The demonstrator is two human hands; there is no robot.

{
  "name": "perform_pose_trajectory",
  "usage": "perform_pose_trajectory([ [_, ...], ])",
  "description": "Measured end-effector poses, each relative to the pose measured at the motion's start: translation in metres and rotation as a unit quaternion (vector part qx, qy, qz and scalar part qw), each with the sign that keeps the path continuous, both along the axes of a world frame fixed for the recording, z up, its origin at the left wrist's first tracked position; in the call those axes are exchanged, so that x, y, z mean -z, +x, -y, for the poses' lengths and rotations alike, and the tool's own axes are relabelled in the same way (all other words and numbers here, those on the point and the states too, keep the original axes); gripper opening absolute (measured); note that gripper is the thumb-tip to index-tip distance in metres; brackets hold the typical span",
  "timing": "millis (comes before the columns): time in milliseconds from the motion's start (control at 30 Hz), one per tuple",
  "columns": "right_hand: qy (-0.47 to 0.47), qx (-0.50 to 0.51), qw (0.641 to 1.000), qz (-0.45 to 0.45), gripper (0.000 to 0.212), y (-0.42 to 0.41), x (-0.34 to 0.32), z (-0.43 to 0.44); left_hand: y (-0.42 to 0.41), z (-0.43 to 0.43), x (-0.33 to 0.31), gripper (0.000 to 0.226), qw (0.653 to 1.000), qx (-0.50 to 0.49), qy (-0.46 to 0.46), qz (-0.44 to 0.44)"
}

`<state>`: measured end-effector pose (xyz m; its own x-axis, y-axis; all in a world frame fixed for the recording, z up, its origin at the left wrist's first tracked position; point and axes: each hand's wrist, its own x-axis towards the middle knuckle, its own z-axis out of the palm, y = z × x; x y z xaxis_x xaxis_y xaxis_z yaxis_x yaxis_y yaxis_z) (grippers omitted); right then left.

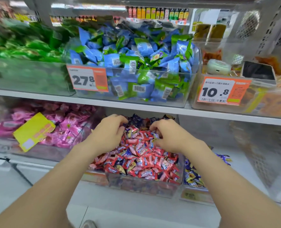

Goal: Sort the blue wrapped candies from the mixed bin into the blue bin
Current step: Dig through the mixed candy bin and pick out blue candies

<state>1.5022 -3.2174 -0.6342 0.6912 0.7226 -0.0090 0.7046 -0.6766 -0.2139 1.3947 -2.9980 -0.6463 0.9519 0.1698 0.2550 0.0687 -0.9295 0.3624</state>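
Head view took in white store shelving (153, 109) on two levels. On the upper level, a clear bin of green packets (29, 76) sat at 10 o'clock, a bin of blue-and-green packets (177, 101) at 12 o'clock, and a bin of orange boxes (268, 109) at 2 o'clock. On the lower level, a bin of pink candies (38, 152) stood at 9 o'clock.

The clear mixed bin (143, 186) sat at centre, heaped with red wrapped candies (146, 162). The blue wrapped candies (136, 120) lay mostly at its far end, with a few scattered among the red. Just beside it, at 4 o'clock, stood the blue bin (194, 186), holding blue-and-yellow wrapped candies.

Both bare forearms reached up from 6 o'clock into the mixed bin. The left hand (108, 130) had its fingers curled down onto the dark blue wrappers at the far end. The right hand (167, 134) had fingers and thumb curled toward each other over the pile. Whether either hand held a candy could not be told.

A price tag reading 27.8 (87, 79) hung on the blue-and-green bin, one reading 10.8 (222, 91) on the orange-box bin, and a yellow tag (33, 130) leaned tilted on the pink bin.
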Motion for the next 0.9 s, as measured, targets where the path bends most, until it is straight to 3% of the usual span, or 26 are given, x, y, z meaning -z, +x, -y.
perform_pose_trajectory([
  [100,0.034,0.023,0.999,-0.023,0.030,-0.003,-0.010,-0.005,0.010,0.003,0.004,0.042,0.996,0.061,0.003,-0.057],
  [167,0.047,0.045,0.998,-0.026,0.030,-0.002,-0.011,-0.005,0.017,0.002,0.004,0.043,0.993,0.076,0.019,-0.087],
  [300,0.020,0.055,0.998,-0.028,0.022,0.003,0.003,-0.009,0.024,-0.002,0.000,0.026,0.994,0.062,-0.018,-0.086],
  [433,-0.044,0.041,0.998,0.016,0.045,0.001,0.014,-0.015,0.021,-0.002,0.000,0.015,0.995,0.062,-0.040,-0.073],
  [567,0.025,0.048,0.998,-0.023,0.018,0.006,0.012,-0.016,0.016,-0.003,-0.003,0.014,0.994,0.054,-0.057,-0.077],
  [733,0.085,0.055,0.994,-0.050,0.023,-0.001,0.005,-0.014,0.005,-0.015,-0.011,0.013,0.997,0.014,-0.081,-0.007],
  [900,0.173,0.053,0.983,-0.017,0.008,-0.025,-0.004,-0.031,-0.009,-0.023,-0.013,0.014,0.997,-0.005,-0.072,-0.002],
])
